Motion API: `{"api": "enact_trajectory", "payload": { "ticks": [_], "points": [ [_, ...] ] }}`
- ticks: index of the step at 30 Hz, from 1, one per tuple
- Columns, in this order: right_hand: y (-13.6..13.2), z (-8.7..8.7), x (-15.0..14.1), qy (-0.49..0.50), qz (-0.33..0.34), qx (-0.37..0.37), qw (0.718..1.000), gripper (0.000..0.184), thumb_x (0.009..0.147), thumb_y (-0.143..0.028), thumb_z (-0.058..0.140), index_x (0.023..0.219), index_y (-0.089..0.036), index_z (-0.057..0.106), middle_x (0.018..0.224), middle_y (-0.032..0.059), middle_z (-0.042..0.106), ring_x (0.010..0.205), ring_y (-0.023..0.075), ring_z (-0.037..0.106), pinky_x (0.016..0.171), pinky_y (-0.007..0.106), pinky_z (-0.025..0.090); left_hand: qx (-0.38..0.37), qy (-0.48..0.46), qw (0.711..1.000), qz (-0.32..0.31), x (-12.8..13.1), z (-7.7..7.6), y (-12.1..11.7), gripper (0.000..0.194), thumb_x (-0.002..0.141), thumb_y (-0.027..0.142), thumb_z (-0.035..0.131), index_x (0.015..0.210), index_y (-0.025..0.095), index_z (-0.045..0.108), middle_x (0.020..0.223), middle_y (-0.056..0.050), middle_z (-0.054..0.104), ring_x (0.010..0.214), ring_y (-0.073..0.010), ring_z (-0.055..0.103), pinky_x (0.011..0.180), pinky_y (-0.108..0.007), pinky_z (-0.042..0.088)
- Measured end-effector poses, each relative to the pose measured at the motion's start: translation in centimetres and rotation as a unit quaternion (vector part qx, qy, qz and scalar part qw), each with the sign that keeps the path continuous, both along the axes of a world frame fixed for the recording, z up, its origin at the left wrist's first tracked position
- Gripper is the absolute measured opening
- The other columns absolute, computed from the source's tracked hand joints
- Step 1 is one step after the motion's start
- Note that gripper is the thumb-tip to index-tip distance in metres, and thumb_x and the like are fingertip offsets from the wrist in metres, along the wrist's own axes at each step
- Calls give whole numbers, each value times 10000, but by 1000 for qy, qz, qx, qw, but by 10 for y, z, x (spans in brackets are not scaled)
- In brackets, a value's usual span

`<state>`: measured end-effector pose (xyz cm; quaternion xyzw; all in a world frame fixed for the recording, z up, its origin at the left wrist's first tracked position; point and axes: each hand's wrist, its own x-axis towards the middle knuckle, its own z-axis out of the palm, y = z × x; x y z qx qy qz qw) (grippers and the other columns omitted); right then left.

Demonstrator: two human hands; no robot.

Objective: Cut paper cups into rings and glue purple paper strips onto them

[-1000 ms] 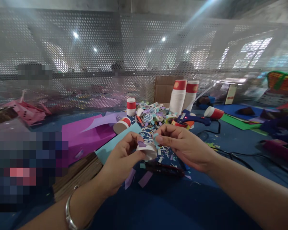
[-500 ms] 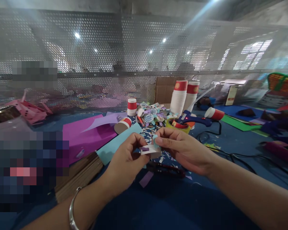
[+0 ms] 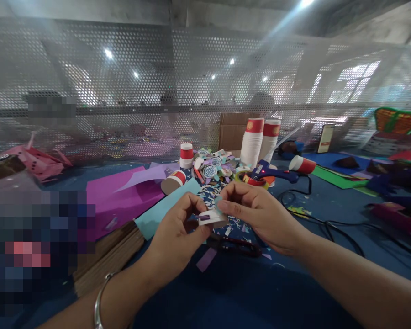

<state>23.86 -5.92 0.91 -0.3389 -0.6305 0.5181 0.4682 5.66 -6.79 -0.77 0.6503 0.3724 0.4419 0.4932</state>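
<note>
My left hand (image 3: pixel 176 230) is closed on a short white paper-cup piece (image 3: pixel 216 222) with a purple paper tab (image 3: pixel 204 217) on it. Between the thumb and fingers of my right hand (image 3: pixel 260 212) is a small light-blue paper piece (image 3: pixel 218 201), at the upper edge of the white piece; whether it is stuck there I cannot tell. Below both hands lie dark-red-handled scissors (image 3: pixel 241 247) and a purple paper scrap (image 3: pixel 206 259). Just beyond them is a heap of decorated cup pieces (image 3: pixel 214 167) among paper clippings.
Two stacks of paper cups (image 3: pixel 251 144) stand behind a blue glue gun (image 3: pixel 277 173), which rests by a roll of yellow tape (image 3: pixel 241 177). Its black cable (image 3: pixel 329 224) crosses the right side. Light-blue paper (image 3: pixel 167 205), magenta paper (image 3: pixel 119 196) and brown cardboard (image 3: pixel 109 258) lie left.
The light-blue piece in my right fingers has come down slightly against the white cup piece, and less of it shows. The whole view has shifted a little.
</note>
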Motion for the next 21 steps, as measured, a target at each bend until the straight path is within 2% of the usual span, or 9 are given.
{"api": "enact_trajectory", "payload": {
  "ticks": [6,12,17,21],
  "points": [
    [0,-1,2,-58,-28,63,996,148,875,-321,650,813,-204,584,738,-25,560,682,110,513,630,242,421,-10,-5,1000,-2,0,0,0,201,780,199,643,846,220,454,792,43,482,658,-101,437,575,-241,374],
    [-2,0,2,-84,-34,97,991,127,895,-304,621,827,-207,575,745,-26,553,685,108,512,631,246,423,-9,-13,1000,-11,-1,1,0,213,766,178,636,852,225,447,796,33,494,668,-110,467,578,-255,382],
    [-3,1,3,-79,-39,88,992,149,898,-331,620,824,-208,581,745,-22,552,686,115,500,633,258,413,-2,-16,1000,-12,-2,0,-1,206,767,157,623,849,224,447,805,20,506,678,-118,488,585,-264,393],
    [-4,1,1,-48,-31,44,997,164,895,-345,631,821,-203,593,747,-15,558,696,120,495,653,265,407,7,-17,1000,-13,-3,-1,-2,186,791,161,602,855,234,444,820,18,494,682,-122,492,578,-266,387]
  ]
}}
